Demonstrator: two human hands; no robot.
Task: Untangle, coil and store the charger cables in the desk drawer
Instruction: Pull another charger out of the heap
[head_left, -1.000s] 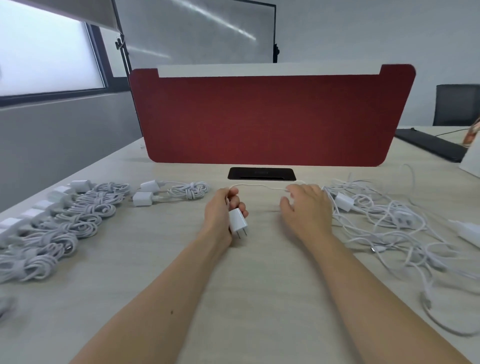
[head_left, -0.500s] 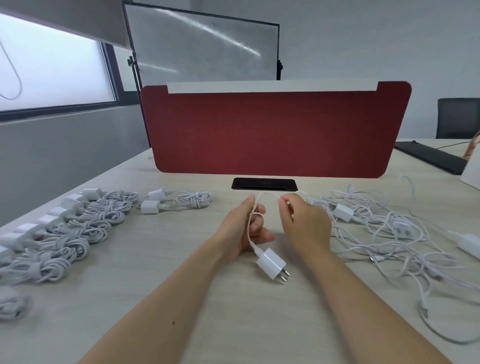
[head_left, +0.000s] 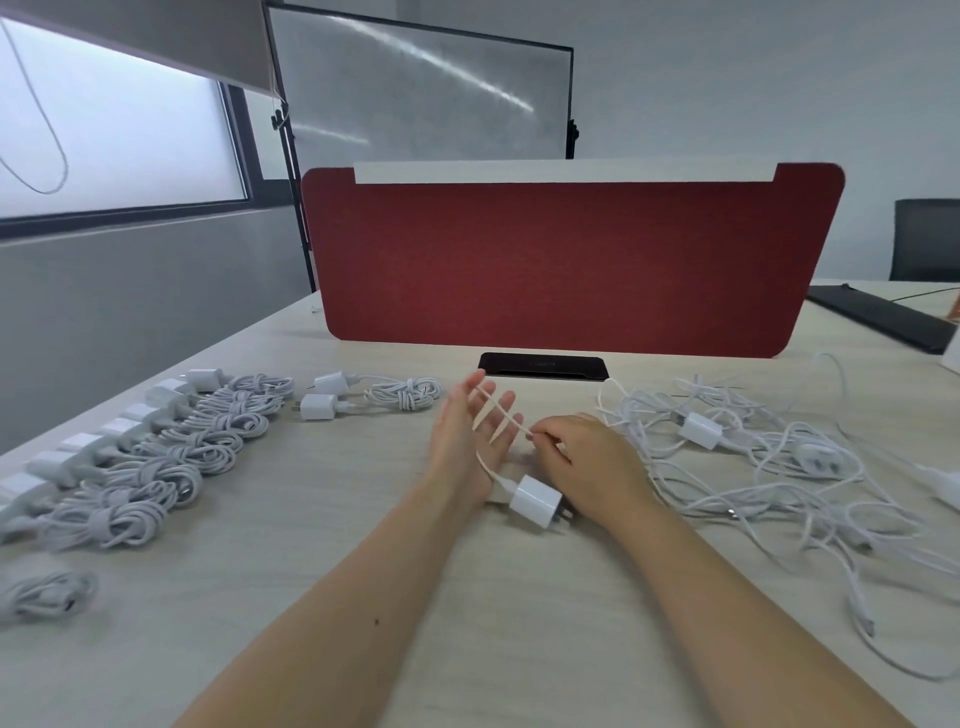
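Observation:
My left hand (head_left: 470, 431) is held up with its fingers spread and straight, and a thin white cable (head_left: 501, 415) loops across the palm and fingers. From that cable hangs a white charger plug (head_left: 536, 503), lying on the table below my wrist. My right hand (head_left: 582, 449) pinches the same cable just right of the left fingers. A tangled heap of white cables and plugs (head_left: 769, 467) spreads over the table to the right. Several coiled chargers (head_left: 166, 457) lie in a row at the left, and two more (head_left: 374, 396) sit further back.
A red divider panel (head_left: 571, 260) stands across the table behind my hands, with a black cable port (head_left: 543, 365) at its foot. One loose coil (head_left: 44, 597) lies near the left edge. A black keyboard (head_left: 883, 317) lies far right.
My left hand has opened from a curl into spread fingers with the cable looped over them. The plug has dropped lower beside my wrist, and my right hand has drawn the cable to the right.

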